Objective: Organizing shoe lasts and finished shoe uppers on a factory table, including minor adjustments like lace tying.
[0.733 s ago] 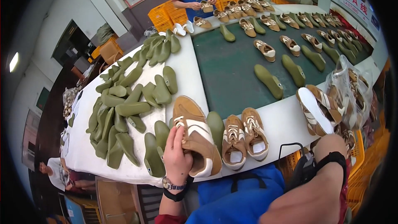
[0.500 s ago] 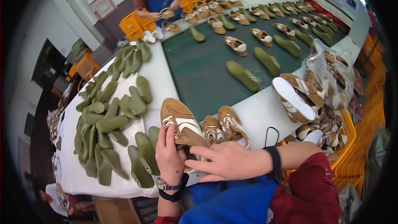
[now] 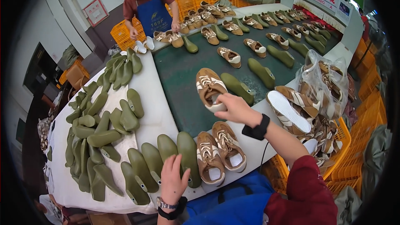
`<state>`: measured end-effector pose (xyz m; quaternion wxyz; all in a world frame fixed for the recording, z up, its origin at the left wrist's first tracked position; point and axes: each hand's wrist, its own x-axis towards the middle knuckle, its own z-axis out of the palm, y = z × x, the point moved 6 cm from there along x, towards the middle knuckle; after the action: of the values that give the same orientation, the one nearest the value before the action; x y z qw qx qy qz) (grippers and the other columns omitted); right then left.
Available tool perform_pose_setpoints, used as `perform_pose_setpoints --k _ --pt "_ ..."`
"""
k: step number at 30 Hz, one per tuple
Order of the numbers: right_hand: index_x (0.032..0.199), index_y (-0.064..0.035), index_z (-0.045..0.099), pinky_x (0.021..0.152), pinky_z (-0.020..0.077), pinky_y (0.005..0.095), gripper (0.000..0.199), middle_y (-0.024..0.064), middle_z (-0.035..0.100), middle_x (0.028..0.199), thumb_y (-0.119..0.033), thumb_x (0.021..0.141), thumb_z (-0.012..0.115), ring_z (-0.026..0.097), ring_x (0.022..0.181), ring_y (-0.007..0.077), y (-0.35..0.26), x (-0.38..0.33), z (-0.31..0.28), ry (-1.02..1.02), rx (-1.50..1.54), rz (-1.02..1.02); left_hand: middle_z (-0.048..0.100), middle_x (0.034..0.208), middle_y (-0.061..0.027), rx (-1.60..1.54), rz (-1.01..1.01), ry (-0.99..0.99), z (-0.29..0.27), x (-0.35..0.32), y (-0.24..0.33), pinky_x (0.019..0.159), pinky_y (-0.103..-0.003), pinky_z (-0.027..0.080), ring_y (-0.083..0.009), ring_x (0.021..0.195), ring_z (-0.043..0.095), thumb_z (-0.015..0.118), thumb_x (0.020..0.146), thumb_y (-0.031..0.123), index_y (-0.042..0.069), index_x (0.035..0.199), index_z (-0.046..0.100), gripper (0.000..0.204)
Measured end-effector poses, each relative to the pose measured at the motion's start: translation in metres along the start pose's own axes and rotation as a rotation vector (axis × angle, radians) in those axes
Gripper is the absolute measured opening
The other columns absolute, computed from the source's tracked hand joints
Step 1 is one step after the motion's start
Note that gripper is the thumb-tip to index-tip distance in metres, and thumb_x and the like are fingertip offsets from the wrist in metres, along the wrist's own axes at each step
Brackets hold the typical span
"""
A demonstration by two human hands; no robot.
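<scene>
Right hand [image 3: 234, 109], grip closed on the heel of a tan shoe [image 3: 209, 87], has carried it from the bench [image 3: 154, 118] edge out over the green belt [image 3: 179, 79]. Left hand [image 3: 173, 179], fingers spread, now rests on an olive last [image 3: 188, 156].

The right hand [image 3: 233, 108] is stretched forward to the middle of the frame, back of the hand up, its fingers [image 3: 220, 100] curled downward in a grasp. Its forearm runs back toward the lower right of the frame, bare from the wrist, which wears a black band, to a red sleeve pushed up near the elbow. The left hand [image 3: 173, 179] sits low at the lower centre of the frame, palm down, fingers together and pointing up the frame, thumb spread to the right. A wristwatch and a black band circle its wrist.
</scene>
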<state>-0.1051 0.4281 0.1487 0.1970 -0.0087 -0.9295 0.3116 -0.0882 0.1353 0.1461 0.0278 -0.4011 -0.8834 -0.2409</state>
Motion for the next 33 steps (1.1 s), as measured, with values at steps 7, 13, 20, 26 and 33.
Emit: perform_pose_setpoints --k 7,13,20,26,33 --pt "0.102 -0.0045 0.059 0.085 0.0477 0.0423 0.032 0.0178 0.064 0.098 -0.018 0.075 0.069 0.061 0.097 0.0344 0.118 0.094 0.075 -0.139 -0.156 0.247 0.046 0.124 -0.0234 0.11 -0.083 -0.087 0.04 -0.034 -0.037 0.099 -0.053 0.035 -0.0489 0.119 0.036 0.078 0.068 0.028 0.0 0.122 0.052 0.066" --pt "0.121 -0.0098 0.054 0.095 0.0438 0.041 0.045 0.0174 0.051 0.125 -0.001 0.077 0.058 0.052 0.114 0.0344 0.171 0.14 0.127 -0.044 -0.069 0.296 0.043 0.131 -0.0229 0.007 -0.129 -0.066 0.045 -0.042 -0.04 0.101 -0.052 0.034 -0.0487 0.124 0.033 0.076 0.071 0.022 0.002 0.128 0.048 0.067" --pt "0.123 -0.0085 0.054 0.094 0.0436 0.0424 0.045 0.0198 0.051 0.122 -0.002 0.078 0.055 0.053 0.11 0.0364 0.117 0.105 0.113 -0.066 -0.025 0.184 0.039 0.132 -0.0244 0.01 -0.116 -0.086 0.047 -0.045 -0.05 0.102 -0.054 0.031 -0.0493 0.124 0.031 0.08 0.065 0.03 0.002 0.127 0.049 0.074" --pt "0.114 -0.0116 0.059 0.076 0.0505 0.0428 0.034 0.0135 0.062 0.101 -0.022 0.082 0.061 0.061 0.091 0.0343 -0.03 -0.038 0.065 -0.702 -0.1 -0.052 0.027 0.143 -0.0243 -0.018 -0.146 0.015 0.052 -0.039 -0.059 0.106 -0.053 0.027 -0.0476 0.132 0.021 0.083 0.062 0.033 0.006 0.13 0.047 0.082" --pt "0.128 -0.0132 0.05 0.097 0.0411 0.0464 0.06 0.0212 0.043 0.132 -0.037 0.077 0.07 0.044 0.118 0.0419 -0.074 -0.144 0.062 -0.354 -0.162 -0.123 0.022 0.144 -0.0275 -0.219 -0.247 0.217 0.06 -0.036 -0.071 0.105 -0.048 0.03 -0.0434 0.131 0.028 0.077 0.072 0.023 0.004 0.134 0.042 0.073"
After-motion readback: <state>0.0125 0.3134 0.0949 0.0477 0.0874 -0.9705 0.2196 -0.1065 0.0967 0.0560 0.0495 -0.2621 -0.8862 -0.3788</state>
